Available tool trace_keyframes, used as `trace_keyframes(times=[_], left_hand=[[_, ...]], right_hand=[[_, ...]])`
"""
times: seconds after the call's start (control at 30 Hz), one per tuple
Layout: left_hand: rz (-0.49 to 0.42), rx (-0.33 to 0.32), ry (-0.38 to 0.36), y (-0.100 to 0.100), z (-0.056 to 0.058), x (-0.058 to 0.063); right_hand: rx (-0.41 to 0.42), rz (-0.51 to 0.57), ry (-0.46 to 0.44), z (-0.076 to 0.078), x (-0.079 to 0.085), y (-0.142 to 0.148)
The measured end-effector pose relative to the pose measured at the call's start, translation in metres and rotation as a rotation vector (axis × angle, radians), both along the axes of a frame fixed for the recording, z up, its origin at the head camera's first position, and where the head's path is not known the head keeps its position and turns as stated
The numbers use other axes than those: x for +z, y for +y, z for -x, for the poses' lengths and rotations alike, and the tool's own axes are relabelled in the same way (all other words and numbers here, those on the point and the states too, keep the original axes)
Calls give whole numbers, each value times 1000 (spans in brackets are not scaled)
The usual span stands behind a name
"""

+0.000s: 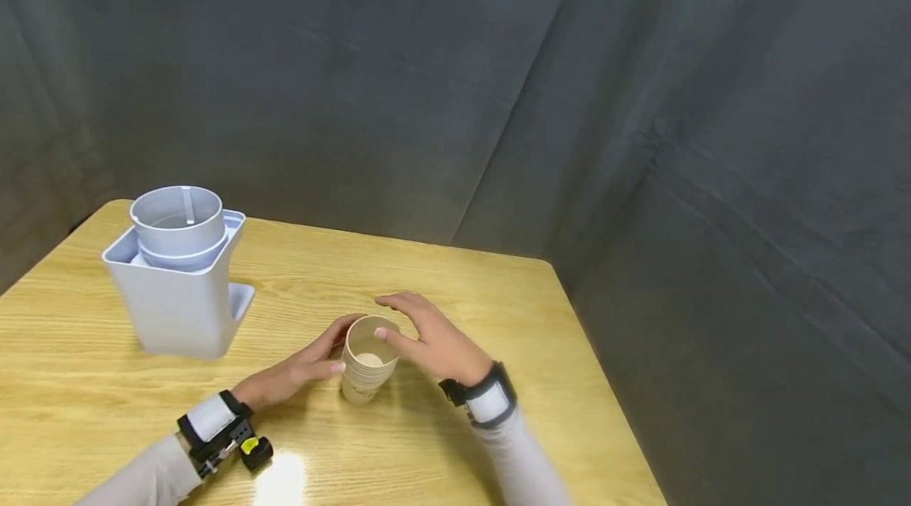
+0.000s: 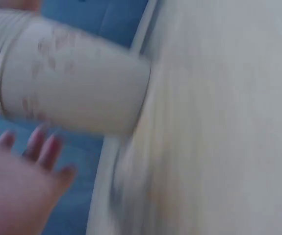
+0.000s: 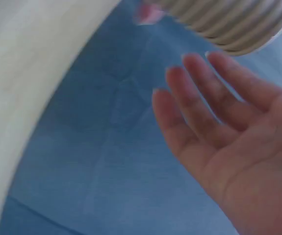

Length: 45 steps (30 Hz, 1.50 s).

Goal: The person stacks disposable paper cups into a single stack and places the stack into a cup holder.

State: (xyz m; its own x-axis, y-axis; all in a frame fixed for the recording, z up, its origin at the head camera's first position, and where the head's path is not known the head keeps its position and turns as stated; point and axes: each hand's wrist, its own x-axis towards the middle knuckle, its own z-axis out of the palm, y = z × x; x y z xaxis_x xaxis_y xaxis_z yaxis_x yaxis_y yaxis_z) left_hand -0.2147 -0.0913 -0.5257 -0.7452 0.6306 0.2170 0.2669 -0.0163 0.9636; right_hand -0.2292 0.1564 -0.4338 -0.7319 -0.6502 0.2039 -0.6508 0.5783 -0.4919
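Observation:
A nested stack of beige paper cups (image 1: 360, 389) stands mouth up on the table, between both hands. My left hand (image 1: 302, 368) is at its left side, thumb near the front and fingers reaching behind. The left wrist view shows the loosely bent fingers (image 2: 50, 149) a short gap from the printed cup wall (image 2: 82, 73). On the other side my right hand (image 1: 437, 340) is spread, its thumb overlapping the top cup's mouth in the head view. From the right wrist, its palm (image 3: 248, 166) and extended fingers face the stacked rims (image 3: 239, 22), apart from them.
A pale square-sided container (image 1: 174, 312) with a round cylinder (image 1: 178, 233) set in its top stands at the left of the wooden table (image 1: 455, 458). Dark grey cloth (image 1: 320, 79) hangs behind the table and along its right side.

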Motion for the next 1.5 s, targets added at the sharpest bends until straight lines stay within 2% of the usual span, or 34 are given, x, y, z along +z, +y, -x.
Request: trace_keyframes(times=[0.17, 0.23, 0.3, 0.43, 0.57, 0.73, 0.87, 1.1, 1.3, 1.5], left_hand=[[-101, 391, 37, 22, -18, 14], [-115, 492, 61, 32, -21, 18], [-114, 540, 90, 40, -20, 20], [-94, 605, 149, 50, -13, 15], [-100, 654, 164, 54, -8, 10], [-113, 695, 179, 53, -3, 12], [-104, 731, 165, 49, 5, 17], [-93, 751, 80, 43, 20, 23], [-134, 790, 67, 31, 32, 34], [-73, 808, 99, 16, 43, 56]], right_hand=[[-26, 143, -41, -5, -26, 0], [-33, 202, -70, -7, -35, -5], [-48, 254, -98, -7, -41, -10], [-102, 335, -145, -7, -47, -18], [-135, 408, -177, -5, -54, -24], [-177, 451, -177, -2, -56, -34], [-190, 493, -173, 5, -55, -47], [-241, 609, -164, 20, -53, -70], [-279, 652, -136, 31, -48, -89], [-266, 699, -109, 43, -35, -104]])
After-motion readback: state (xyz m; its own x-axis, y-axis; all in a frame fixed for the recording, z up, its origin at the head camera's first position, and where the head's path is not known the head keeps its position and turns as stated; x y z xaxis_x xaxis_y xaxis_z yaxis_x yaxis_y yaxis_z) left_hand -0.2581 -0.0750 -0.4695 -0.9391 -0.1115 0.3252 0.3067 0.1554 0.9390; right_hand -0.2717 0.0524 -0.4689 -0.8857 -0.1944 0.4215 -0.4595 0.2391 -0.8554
